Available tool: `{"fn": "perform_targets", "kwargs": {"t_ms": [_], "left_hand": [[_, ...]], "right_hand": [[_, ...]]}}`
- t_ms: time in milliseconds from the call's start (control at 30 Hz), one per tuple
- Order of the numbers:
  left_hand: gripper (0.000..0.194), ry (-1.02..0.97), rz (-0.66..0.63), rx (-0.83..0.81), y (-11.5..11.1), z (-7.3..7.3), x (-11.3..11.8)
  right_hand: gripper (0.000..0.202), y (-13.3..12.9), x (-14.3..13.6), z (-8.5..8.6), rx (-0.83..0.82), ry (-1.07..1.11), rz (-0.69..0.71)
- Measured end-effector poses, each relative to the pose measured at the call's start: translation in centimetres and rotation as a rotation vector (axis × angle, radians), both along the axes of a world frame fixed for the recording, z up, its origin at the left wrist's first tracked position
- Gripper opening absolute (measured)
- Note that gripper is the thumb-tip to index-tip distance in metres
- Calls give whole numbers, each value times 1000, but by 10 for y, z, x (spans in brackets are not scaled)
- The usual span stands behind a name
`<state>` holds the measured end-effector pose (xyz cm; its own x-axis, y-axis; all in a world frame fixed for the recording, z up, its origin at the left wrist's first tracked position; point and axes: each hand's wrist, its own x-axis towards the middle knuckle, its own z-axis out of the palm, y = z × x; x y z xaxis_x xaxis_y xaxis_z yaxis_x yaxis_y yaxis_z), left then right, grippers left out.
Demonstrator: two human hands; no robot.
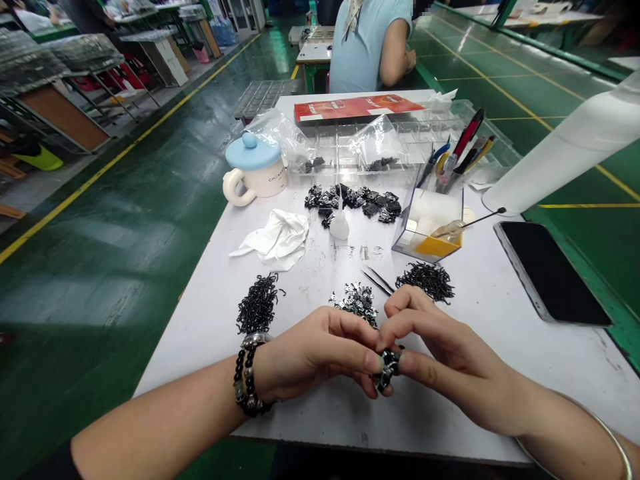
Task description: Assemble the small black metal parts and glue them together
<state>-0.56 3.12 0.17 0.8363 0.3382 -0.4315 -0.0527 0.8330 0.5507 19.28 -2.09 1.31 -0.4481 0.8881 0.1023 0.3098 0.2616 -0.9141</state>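
A white rectangular work table fills the near view, standing on a glossy green floor marked with yellow lines. At the far end sits a person in a pale blue short-sleeved top, back turned. A thick white roll slants in from the right edge, and beside it a flat black phone lies face up. Clear plastic compartment trays run across the back of the table, with a red printed carton behind them. A cream mug with a pale blue lid stands on the left, a crumpled white cloth near it. A clear acrylic box holding pens sits right of centre, a small white squeeze bottle just beside a heap of black moulded parts.

Closer in, two piles of thin black pins lie apart, one on the left, one on the right, with black tweezers and a cluster of small silvery metal clips between them.

The left hand, a dark beaded bracelet on its wrist, and the right hand meet just above the near table edge. Both pinch closed, thumbs and forefingers pressed on one small black and silver part held between them
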Motion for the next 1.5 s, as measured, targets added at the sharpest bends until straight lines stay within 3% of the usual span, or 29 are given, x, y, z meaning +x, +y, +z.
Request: {"fn": "perform_targets", "kwargs": {"t_ms": [300, 500, 633, 733, 833, 1233, 1367, 1433, 1500], "left_hand": [[16, -134, 21, -75, -5, -2, 2], [23, -265, 34, -172, -8, -1, 3], [19, -319, 170, -204, -4, 3, -2], [18, -310, 270, -187, 2, 6, -5], [18, -291, 291, -161, 5, 7, -5], [16, -237, 302, -107, 6, 6, -2], [16, -212, 314, -102, 5, 4, -2], [17, -194, 321, -82, 5, 2, -1], [20, -181, 324, -59, 4, 1, 0]], "right_hand": [[19, 0, -3, -5, -36, 47, -5], [23, 6, 14, 6, -70, 52, 33], [6, 17, 57, 7, 159, -416, -107], [7, 24, 84, -5, 162, -761, -190], [9, 29, 89, -18, 133, -856, -191], [6, 26, 72, -30, 88, -825, -232], [11, 25, 74, -24, 89, -763, -232], [14, 24, 72, -16, 90, -635, -255], [13, 21, 63, -8, 74, -365, -325]]}}
